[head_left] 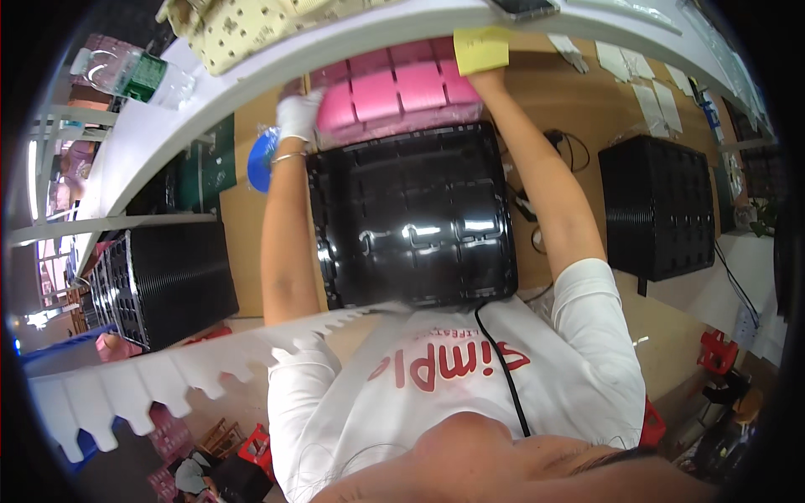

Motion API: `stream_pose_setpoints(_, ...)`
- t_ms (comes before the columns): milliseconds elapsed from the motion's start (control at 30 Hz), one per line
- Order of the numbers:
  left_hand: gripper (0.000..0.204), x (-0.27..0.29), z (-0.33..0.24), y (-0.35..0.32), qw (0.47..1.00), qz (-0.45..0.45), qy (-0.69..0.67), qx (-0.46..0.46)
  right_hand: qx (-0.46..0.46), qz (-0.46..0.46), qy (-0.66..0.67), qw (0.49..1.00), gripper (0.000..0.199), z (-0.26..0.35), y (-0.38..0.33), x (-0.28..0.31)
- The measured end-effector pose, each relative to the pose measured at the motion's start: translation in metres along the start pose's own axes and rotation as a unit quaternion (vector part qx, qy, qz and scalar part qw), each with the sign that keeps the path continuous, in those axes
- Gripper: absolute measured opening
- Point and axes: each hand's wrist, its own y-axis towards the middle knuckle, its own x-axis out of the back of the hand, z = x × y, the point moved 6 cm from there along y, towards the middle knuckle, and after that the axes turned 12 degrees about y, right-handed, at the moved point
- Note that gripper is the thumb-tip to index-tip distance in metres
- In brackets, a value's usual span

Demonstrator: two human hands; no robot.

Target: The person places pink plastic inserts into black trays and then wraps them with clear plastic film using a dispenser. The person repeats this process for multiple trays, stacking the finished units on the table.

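Note:
A glossy black plastic tray (415,222) with moulded compartments lies in front of my body, between my forearms. Just beyond its far edge is a row of shiny pink pieces (375,94) with dark gaps between them and clear plastic along the near side. My left hand (299,116), in a white glove, is at the left end of the pink row; its fingers are smeared by motion. At the row's right end is my right hand (488,81), bare, its fingers hidden behind a yellow paper note (481,51) on the shelf edge.
Stacks of black trays stand at the left (172,281) and right (658,207). A white shelf (226,82) crosses above the work surface, carrying a plastic bottle (134,75) and a patterned cloth (251,25). Cables (570,149) lie beyond my right forearm. A blue round object (261,161) sits beside my left wrist.

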Motion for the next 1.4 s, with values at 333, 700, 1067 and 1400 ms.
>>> stream_pose_setpoints(333,0.033,0.131,0.101,-0.231,0.95,0.095,-0.266,0.135,-0.309,0.038,0.27,0.911,0.033,-0.03,-0.152,0.185)
stream_pose_setpoints(700,0.049,0.081,-0.027,-0.409,0.871,0.26,-0.384,0.161,-0.3,0.309,0.438,0.789,0.015,0.112,-0.201,0.195)
stream_pose_setpoints(1067,0.016,0.089,-0.055,-0.41,0.791,0.107,-0.555,0.234,-0.196,0.594,0.512,0.589,0.033,0.271,-0.275,0.197)
stream_pose_setpoints(1400,0.035,0.095,-0.018,-0.368,0.731,0.088,-0.638,0.225,-0.427,0.452,0.581,0.526,0.018,0.281,-0.293,0.171)
